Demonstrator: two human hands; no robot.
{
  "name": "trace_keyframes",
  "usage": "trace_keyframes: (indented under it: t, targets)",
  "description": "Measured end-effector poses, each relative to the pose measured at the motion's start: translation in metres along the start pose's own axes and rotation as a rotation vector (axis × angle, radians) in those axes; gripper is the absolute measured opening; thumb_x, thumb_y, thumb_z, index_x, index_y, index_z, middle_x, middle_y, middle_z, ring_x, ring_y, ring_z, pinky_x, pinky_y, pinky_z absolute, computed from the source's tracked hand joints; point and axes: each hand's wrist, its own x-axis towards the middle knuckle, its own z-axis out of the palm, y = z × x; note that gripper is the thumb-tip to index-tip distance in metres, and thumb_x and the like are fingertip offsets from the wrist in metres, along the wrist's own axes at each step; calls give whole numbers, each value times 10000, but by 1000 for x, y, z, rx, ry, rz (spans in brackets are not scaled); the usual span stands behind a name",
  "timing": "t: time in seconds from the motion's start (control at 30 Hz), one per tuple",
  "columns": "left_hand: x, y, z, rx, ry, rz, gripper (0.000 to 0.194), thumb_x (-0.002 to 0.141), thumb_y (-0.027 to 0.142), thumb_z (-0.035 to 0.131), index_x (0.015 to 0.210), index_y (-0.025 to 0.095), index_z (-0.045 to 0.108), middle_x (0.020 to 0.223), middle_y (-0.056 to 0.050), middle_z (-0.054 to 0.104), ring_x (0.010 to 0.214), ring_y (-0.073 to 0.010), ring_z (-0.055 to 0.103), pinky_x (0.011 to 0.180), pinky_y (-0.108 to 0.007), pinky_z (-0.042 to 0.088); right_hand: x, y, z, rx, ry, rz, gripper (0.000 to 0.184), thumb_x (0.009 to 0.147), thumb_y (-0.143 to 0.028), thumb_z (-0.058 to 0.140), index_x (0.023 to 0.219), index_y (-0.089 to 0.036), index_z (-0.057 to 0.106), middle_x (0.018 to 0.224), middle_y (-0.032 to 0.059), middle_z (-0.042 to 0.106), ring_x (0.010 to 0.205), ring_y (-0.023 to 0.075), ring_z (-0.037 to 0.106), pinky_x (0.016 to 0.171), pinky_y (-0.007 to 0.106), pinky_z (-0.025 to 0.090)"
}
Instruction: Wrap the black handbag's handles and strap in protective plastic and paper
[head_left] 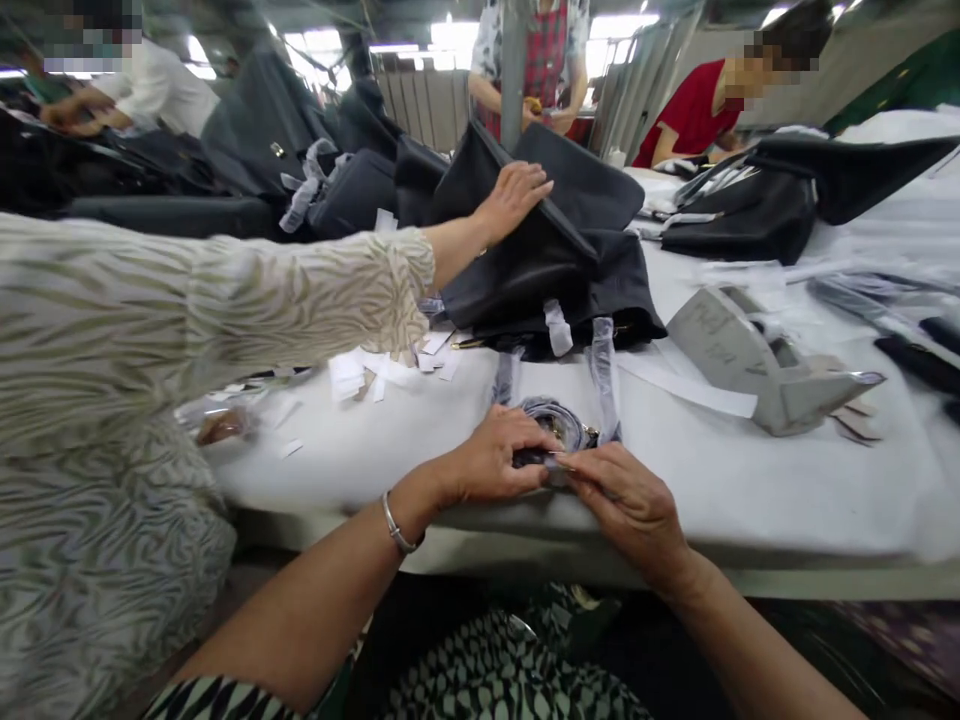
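A black handbag [517, 285] lies on the white-covered table in front of me. Its handle [604, 375], wrapped in clear film, loops towards me. Inside that loop sits a coiled strap [559, 412] with small metal fittings. My left hand [504, 455] is closed on the near end of the handle, thumb below and fingers above. Against it, my right hand [630, 500] pinches the film-wrapped handle, the fingertips of both hands almost meeting. What lies right under the fingertips is partly hidden.
A co-worker's patterned sleeve [300, 300] reaches in from the left, the hand [516, 200] at another black bag piece. Paper slips [360, 375] lie left. A grey tape dispenser [750, 360] stands right. More black bags [742, 210] and several people are beyond.
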Motion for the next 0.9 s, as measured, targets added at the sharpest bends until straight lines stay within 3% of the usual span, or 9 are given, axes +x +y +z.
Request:
trace_keyframes:
  t: [0.17, 0.27, 0.5, 0.7, 0.77, 0.9]
  targets:
    - [0, -1, -1, -11, -12, -12, 216, 892, 340, 565, 1039, 202, 643, 931, -18, 661, 907, -175, 554, 869, -334, 342, -7, 4, 4, -21, 74, 128, 350, 884, -183, 581, 1227, -229, 528, 842, 12, 648, 742, 148, 624, 686, 275, 519]
    - [-1, -2, -1, -9, -19, -16, 202, 905, 326, 562, 1047, 210, 645, 928, -11, 657, 905, -172, 552, 864, -333, 338, -10, 5, 7, -33, 98, 141, 329, 878, -178, 584, 1194, -236, 512, 879, 8, 657, 762, 140, 646, 715, 263, 531]
    - [1, -5, 3, -19, 13, -16, 162, 880, 263, 598, 1013, 200, 666, 905, -8, 676, 891, -156, 576, 860, -316, 353, -10, 5, 7, -90, 127, 53, 141, 862, -141, 606, 972, -225, 586, 840, 9, 653, 715, 139, 612, 688, 267, 508]
    - [5, 0, 10, 28, 83, -106, 135, 782, 158, 644, 904, 194, 689, 884, 6, 706, 877, -165, 596, 849, -320, 353, -10, -2, 6, -86, 124, -143, 214, 843, -20, 566, 949, -205, 594, 844, 29, 654, 801, 166, 592, 745, 316, 471]
    - [6, 1, 11, 9, 96, -121, 123, 774, 159, 653, 884, 195, 692, 877, 9, 710, 873, -167, 600, 850, -321, 354, -14, -11, 1, -14, 47, -155, 207, 843, -7, 538, 912, -198, 581, 834, 29, 646, 807, 165, 590, 742, 317, 462]
    - [6, -1, 12, -32, 100, -114, 113, 767, 154, 663, 867, 194, 698, 857, 9, 712, 850, -164, 608, 858, -325, 351, -22, -23, -8, 72, -313, -102, 89, 869, -119, 569, 871, -206, 588, 736, -6, 622, 693, 152, 557, 644, 294, 431]
